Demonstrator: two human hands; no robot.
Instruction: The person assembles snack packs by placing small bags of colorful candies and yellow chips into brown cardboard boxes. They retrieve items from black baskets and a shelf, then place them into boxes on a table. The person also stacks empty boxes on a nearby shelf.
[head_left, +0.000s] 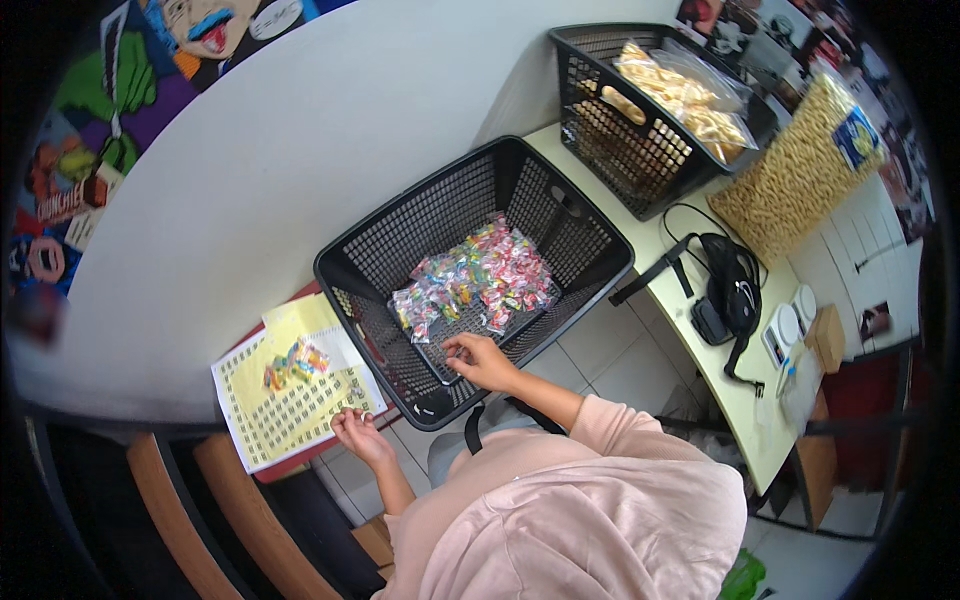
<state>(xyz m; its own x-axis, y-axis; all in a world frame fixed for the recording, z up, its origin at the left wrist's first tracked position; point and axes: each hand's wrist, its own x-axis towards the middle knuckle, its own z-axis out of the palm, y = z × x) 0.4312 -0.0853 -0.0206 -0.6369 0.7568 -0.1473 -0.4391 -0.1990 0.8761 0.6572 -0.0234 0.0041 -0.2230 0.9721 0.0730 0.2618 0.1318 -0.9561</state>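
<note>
My right hand (480, 361) hovers over the near side of a black plastic mesh basket (420, 206), its fingers bent and apart with nothing visible in them. Inside the basket lies a heap of small clear packets of colourful wrapped sweets (480, 274), against the far side and right end. My left hand (363, 436) is palm up beside the basket's left end, fingers loosely curled and seemingly holding nothing. It is nearest the corner of a yellow and white sheet printed with rows of small black marks (292, 420). Several loose, brightly wrapped sweets (296, 365) rest on that sheet.
On the pale table (679, 289) at right stand a second black basket (607, 135) with bags of yellowish snacks (679, 94), a large snack bag (802, 169), a black bag with straps (731, 285) and small white scales (784, 326). A white wall (300, 150) rises behind the basket.
</note>
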